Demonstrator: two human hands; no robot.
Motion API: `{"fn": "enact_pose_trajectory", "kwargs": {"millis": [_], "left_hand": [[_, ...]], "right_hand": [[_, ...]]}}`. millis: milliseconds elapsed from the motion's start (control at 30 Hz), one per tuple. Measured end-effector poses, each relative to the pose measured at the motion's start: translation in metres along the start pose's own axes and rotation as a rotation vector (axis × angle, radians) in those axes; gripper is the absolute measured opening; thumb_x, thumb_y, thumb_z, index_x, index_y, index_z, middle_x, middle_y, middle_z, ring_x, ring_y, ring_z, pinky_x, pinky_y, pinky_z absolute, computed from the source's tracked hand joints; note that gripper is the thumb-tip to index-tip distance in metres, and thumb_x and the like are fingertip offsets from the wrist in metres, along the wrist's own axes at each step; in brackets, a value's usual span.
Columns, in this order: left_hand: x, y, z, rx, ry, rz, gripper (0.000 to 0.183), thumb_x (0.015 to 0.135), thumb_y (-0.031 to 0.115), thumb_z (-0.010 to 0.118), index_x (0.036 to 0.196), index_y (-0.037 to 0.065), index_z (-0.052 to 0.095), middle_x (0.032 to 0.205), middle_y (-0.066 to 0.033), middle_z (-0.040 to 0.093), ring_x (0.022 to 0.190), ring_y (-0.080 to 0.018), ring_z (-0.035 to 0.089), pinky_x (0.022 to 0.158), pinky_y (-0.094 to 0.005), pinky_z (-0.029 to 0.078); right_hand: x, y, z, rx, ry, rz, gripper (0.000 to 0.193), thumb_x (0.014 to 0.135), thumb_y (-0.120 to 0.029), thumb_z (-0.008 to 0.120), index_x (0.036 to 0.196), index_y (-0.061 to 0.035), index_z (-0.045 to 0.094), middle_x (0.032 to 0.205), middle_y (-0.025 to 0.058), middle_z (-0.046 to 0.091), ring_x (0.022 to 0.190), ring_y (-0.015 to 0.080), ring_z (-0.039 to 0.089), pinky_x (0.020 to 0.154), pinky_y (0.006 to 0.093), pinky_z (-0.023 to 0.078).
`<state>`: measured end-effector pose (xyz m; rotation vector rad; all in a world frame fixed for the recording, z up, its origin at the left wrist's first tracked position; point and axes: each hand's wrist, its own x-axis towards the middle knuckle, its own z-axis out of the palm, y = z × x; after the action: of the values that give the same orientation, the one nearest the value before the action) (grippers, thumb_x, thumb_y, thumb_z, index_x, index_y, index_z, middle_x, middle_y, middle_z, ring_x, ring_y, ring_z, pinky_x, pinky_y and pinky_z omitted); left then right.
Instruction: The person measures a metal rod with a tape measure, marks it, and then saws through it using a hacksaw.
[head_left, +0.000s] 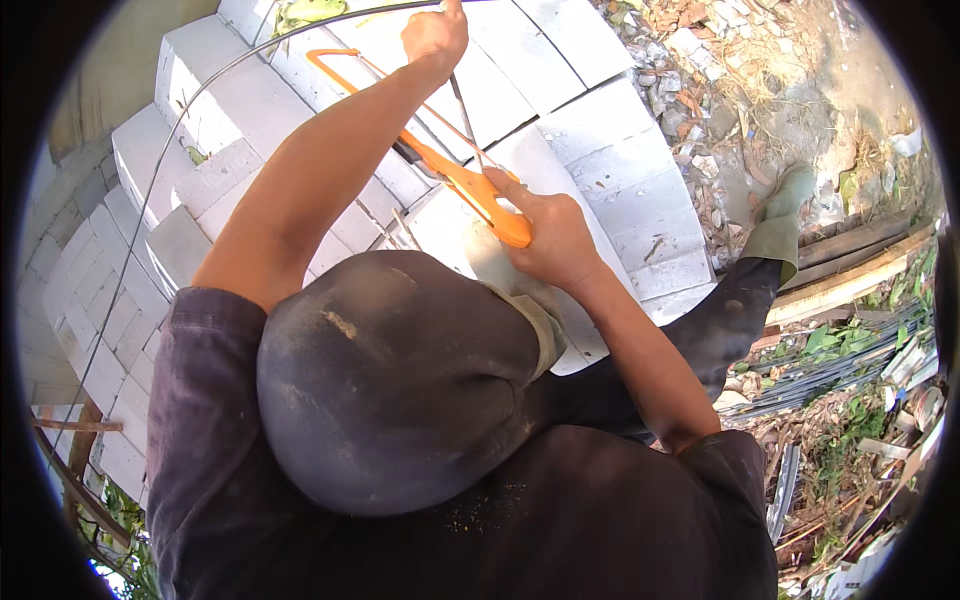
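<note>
My left hand (435, 38) is closed at the top, gripping a long thin dark rod (215, 85) that curves away down the left side. A short straight dark bar (461, 108) runs below that hand toward the saw. My right hand (553, 232) is wrapped round the handle of an orange hacksaw (440, 160). Its frame slants up and left over pale blocks, with the thin blade along the upper right side. Whether the blade touches the short bar, I cannot tell. My bent left knee (390, 380) in dark trousers hides part of the blocks below.
Stacked white blocks (625, 180) fill the middle and left. My right boot (782, 215) stands on rubble (700, 110) at the right. Wooden planks (850, 268), a bundle of thin rods (815, 375) and scattered scraps lie beyond it. A wall (125, 60) rises at the upper left.
</note>
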<state>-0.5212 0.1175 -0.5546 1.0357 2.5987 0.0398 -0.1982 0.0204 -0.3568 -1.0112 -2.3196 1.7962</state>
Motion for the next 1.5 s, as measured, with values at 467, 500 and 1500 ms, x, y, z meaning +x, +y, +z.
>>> {"fn": "enact_pose_trajectory", "kwargs": {"millis": [467,500,1500], "left_hand": [[0.015,-0.049,0.025,0.269,0.207,0.395,0.052,0.107,0.040,0.048,0.083,0.001,0.074,0.073,-0.0281,0.066,0.075,-0.0452,0.067,0.070,-0.0543,0.052],[0.011,-0.040,0.023,0.342,0.246,0.413,0.050,0.107,0.038,0.048,0.083,0.002,0.074,0.072,-0.0271,0.066,0.072,-0.0450,0.065,0.068,-0.0539,0.052],[-0.046,0.058,-0.109,-0.784,-0.406,-0.386,0.058,0.097,0.056,0.057,0.087,-0.001,0.064,0.072,-0.0084,0.058,0.063,-0.0207,0.056,0.063,-0.0375,0.056]], "right_hand": [[0.001,-0.009,0.007,0.070,0.013,-0.036,0.085,0.070,-0.009,0.076,0.151,-0.0123,0.051,0.081,0.0124,0.067,0.072,0.0352,0.065,0.071,0.0402,0.053],[0.011,-0.011,0.011,0.048,-0.041,0.026,0.080,0.076,-0.016,0.075,0.152,-0.0114,0.048,0.090,0.0133,0.072,0.081,0.0354,0.068,0.076,0.0407,0.054],[0.020,-0.023,0.019,-0.093,0.205,-0.201,0.070,0.081,-0.010,0.068,0.148,-0.0078,0.050,0.081,0.0138,0.069,0.079,0.0328,0.070,0.070,0.0441,0.054]]}}
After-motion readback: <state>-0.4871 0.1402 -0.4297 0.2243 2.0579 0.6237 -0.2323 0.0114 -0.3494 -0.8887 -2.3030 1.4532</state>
